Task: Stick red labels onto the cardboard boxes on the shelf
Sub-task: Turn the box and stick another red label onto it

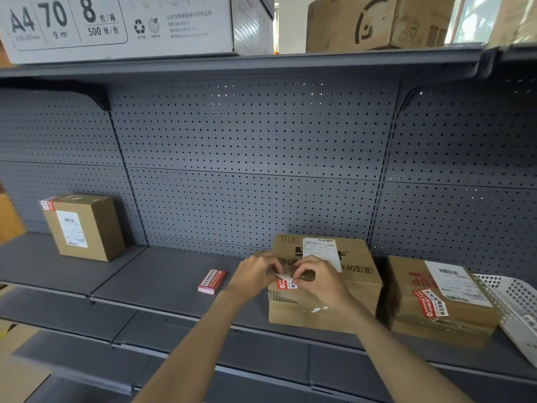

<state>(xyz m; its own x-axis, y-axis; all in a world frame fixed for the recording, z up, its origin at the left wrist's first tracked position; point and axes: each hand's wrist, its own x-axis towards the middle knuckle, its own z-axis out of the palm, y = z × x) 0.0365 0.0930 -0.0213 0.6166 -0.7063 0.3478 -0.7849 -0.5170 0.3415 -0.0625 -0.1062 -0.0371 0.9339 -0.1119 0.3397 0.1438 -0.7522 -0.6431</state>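
Both hands meet over the front left corner of the middle cardboard box point(343, 292) on the grey shelf point(162, 274). My left hand point(252, 274) and my right hand point(319, 277) pinch a red and white label point(286, 282) between their fingertips; its white backing curls up while the red part hangs against the box. A stack of red labels point(211, 282) lies on the shelf left of my hands. A box to the right point(436, 298) carries a red label point(430, 303). A far left box point(84, 226) has one at its top corner point(48, 204).
A white plastic basket point(517, 303) stands at the far right of the shelf, touching the right box. The upper shelf point(232, 61) holds a grey A4 paper carton point(116, 24) and a brown carton point(377, 21). Perforated grey panels point(247, 141) form the back wall.
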